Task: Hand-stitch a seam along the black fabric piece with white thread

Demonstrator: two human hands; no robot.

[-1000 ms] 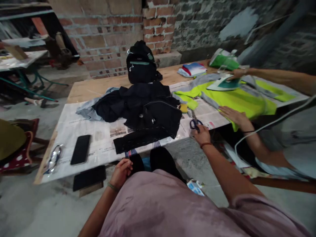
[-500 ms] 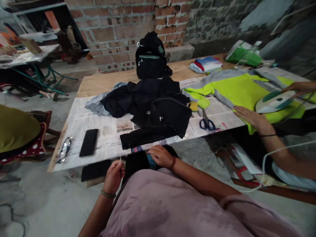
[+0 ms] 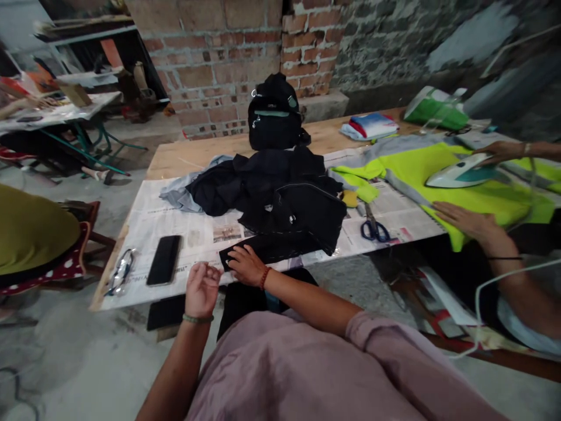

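Note:
My left hand [image 3: 204, 289] is raised at the table's front edge, palm up, fingers curled in as in a pinch. Whatever thin thing it may hold is too small to make out. Right beside it, my right hand [image 3: 248, 265] rests with fingers spread on the left end of a black cloth strip [image 3: 280, 248]. Behind the strip lies a black cloth piece [image 3: 311, 213] with white stitching along its edges. A heap of dark garments [image 3: 258, 175] lies further back, over a light grey cloth [image 3: 179, 195].
Left on the newspaper-covered table [image 3: 144, 204] are a phone [image 3: 164, 260] and glasses [image 3: 121, 271]. Blue-handled scissors [image 3: 374, 228] lie to the right. A co-worker's hand moves an iron [image 3: 460, 171] over a yellow-green garment [image 3: 412, 166]. A black backpack [image 3: 274, 120] stands behind.
My right hand has moved left and forward from my lap onto the end of the black strip. My left hand has risen and turned palm up. The co-worker's iron has shifted left and back.

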